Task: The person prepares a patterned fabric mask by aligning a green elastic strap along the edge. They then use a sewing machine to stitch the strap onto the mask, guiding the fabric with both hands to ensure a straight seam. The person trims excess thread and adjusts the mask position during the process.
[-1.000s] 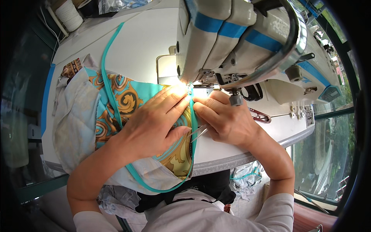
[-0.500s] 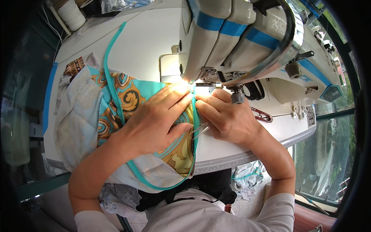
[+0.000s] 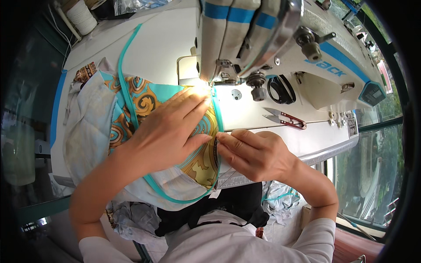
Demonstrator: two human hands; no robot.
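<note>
A patterned teal, gold and brown fabric (image 3: 147, 103) lies on the sewing table, its pale underside folded over at the left. My left hand (image 3: 169, 125) rests flat on it, fingertips close to the lit needle area of the sewing machine (image 3: 245, 48). A narrow teal strip (image 3: 219, 115) runs along the fabric's right edge and loops back below my left wrist. Lower on that same edge, my right hand (image 3: 258, 153) pinches the strip and fabric between thumb and fingers. The needle itself is lost in glare. Tweezers seen earlier by the right hand do not show now.
Red-handled thread snips (image 3: 289, 119) lie right of the machine's needle area, below a black oval object (image 3: 281, 90). Several small bobbins (image 3: 337, 118) sit near the table's right end. A white thread cone (image 3: 81, 17) stands at the far left.
My right hand has moved down the fabric edge, away from the needle, uncovering the snips. The left hand stays flat on the fabric. The view has shifted slightly.
</note>
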